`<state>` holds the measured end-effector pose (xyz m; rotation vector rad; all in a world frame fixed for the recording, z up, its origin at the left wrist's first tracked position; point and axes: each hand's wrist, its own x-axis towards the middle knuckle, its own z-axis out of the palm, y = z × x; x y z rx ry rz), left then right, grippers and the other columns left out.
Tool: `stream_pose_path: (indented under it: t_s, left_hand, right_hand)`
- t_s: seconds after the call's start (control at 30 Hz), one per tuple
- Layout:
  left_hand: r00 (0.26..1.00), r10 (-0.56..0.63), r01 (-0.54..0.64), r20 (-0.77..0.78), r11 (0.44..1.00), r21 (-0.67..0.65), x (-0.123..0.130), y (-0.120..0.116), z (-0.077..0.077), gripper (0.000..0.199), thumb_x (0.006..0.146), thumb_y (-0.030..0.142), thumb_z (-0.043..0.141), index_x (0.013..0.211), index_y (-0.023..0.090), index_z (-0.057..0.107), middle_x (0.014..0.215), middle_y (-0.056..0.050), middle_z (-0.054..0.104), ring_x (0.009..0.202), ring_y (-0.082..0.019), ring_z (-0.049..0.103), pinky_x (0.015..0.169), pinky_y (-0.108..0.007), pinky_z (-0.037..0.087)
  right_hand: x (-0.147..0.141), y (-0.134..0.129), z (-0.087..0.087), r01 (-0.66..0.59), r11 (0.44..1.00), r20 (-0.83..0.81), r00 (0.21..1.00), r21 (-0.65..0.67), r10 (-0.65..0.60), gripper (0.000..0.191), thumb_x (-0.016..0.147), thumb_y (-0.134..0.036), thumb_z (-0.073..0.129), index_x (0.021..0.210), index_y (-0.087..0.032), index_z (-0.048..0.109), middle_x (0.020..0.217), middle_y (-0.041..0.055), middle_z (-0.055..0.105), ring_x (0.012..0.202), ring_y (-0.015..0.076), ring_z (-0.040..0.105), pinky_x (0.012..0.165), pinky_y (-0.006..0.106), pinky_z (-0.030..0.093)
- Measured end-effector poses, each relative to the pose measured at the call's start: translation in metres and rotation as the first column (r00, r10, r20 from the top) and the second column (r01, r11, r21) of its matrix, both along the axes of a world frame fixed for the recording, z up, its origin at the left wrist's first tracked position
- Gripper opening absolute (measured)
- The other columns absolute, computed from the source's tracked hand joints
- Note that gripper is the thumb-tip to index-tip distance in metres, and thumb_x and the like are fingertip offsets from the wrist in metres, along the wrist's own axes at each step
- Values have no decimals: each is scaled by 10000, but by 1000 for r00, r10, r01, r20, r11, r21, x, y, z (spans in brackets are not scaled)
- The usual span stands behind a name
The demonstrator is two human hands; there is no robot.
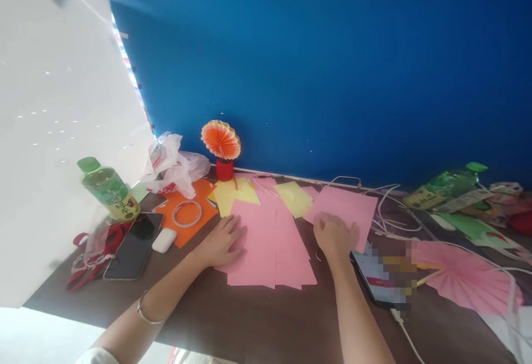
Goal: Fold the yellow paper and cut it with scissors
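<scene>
Several pink paper sheets (253, 242) lie overlapping in the middle of the brown table. My left hand (224, 239) rests flat on their left edge, fingers spread. To the right, my right hand (336, 235) has its fingers bent over the near edge of a separate pink paper sheet (353, 206); the fingertips are partly hidden. Yellow paper (235, 196) and another yellow piece (294, 198) lie behind the pink sheets. Orange paper (183, 228) sits left of my left hand, with a roll of tape (187, 202) on top.
A paper-fan flower in a red pot (225, 170) stands by the blue wall. At left are a green bottle (110, 189), a phone (133, 247) and a white case (164, 240). Another phone (378, 281), white cables (386, 209) and a pink pleated fan (469, 275) occupy the right.
</scene>
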<state>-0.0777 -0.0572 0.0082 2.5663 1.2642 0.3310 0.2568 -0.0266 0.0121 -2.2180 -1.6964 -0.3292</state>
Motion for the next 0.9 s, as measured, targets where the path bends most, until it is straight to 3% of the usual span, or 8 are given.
stream_pose_path:
  t_s: [0.1, 0.2, 0.3, 0.37, 0.47, 0.6, 0.77, 0.9]
  left_hand:
    - [1000, 3, -3, 1, 1000, 11, 1, -1, -2, 587, 847, 483, 412, 1363, 213, 344, 1470, -118, 230, 1345, -337, 181, 1063, -499, 249]
    - [1000, 11, -11, 6, 999, 32, 3, -1, -3, 584, 852, 493, 400, 1360, 210, 348, 1466, -119, 241, 1348, -330, 180, 1070, -501, 232]
    - [999, 40, -39, -3, 998, 39, 4, -1, -3, 585, 850, 508, 395, 1346, 201, 370, 1461, -130, 250, 1346, -332, 186, 1076, -516, 201]
    - [998, 62, -61, -11, 998, 33, 5, -1, -3, 595, 853, 525, 372, 1346, 191, 368, 1461, -143, 242, 1346, -335, 185, 1077, -524, 188]
    - [997, 75, -74, -15, 997, 23, 5, 0, -3, 611, 856, 545, 343, 1356, 195, 351, 1467, -143, 228, 1349, -332, 178, 1076, -522, 190]
    - [997, 73, -72, -13, 997, 31, 5, 1, -5, 601, 855, 540, 353, 1359, 212, 344, 1474, -123, 217, 1352, -325, 174, 1076, -517, 193]
    - [997, 78, -78, -15, 996, 31, 6, 0, -3, 599, 860, 538, 337, 1358, 204, 343, 1472, -131, 219, 1352, -329, 168, 1077, -518, 185]
    - [997, 74, -74, -20, 997, 25, 6, -1, -2, 602, 859, 540, 334, 1359, 205, 339, 1471, -134, 221, 1353, -335, 157, 1077, -520, 180]
  right_hand:
    - [8, 2, -1, 28, 999, -36, 999, -17, -29, 515, 865, -354, 225, 1207, -120, 531, 1253, 183, 514, 1191, 375, 394, 966, 677, 144]
    - [13, 3, -1, 94, 981, -40, 995, 171, -89, 522, 864, -333, 226, 1257, -83, 463, 1314, 203, 444, 1268, 371, 291, 977, 658, 160]
    - [3, 2, 0, -32, 968, 3, 999, 248, 33, 430, 844, -297, 296, 1141, -107, 544, 1225, 165, 533, 1240, 311, 352, 1028, 579, 173]
    - [-11, 3, 0, -183, 966, 42, 983, 183, 179, 364, 844, -266, 315, 1063, -154, 583, 1183, 118, 574, 1219, 272, 388, 1054, 550, 135]
    - [-31, 7, -3, -283, 957, 42, 959, 60, 281, 343, 858, -296, 341, 1076, -182, 580, 1199, 90, 578, 1241, 278, 364, 1043, 595, -7]
    - [-37, 13, -8, -268, 962, -8, 963, -54, 268, 325, 858, -303, 380, 1089, -188, 579, 1118, 93, 628, 1189, 271, 427, 1018, 611, -45]
    - [-33, 16, -10, -252, 967, -15, 968, -45, 251, 260, 841, -250, 401, 944, -211, 636, 962, 56, 675, 1016, 241, 540, 1027, 591, -20]
    - [-35, 17, -7, -289, 955, 13, 957, -64, 290, 282, 848, -243, 381, 956, -232, 641, 1109, 57, 630, 1073, 256, 508, 1015, 621, -42]
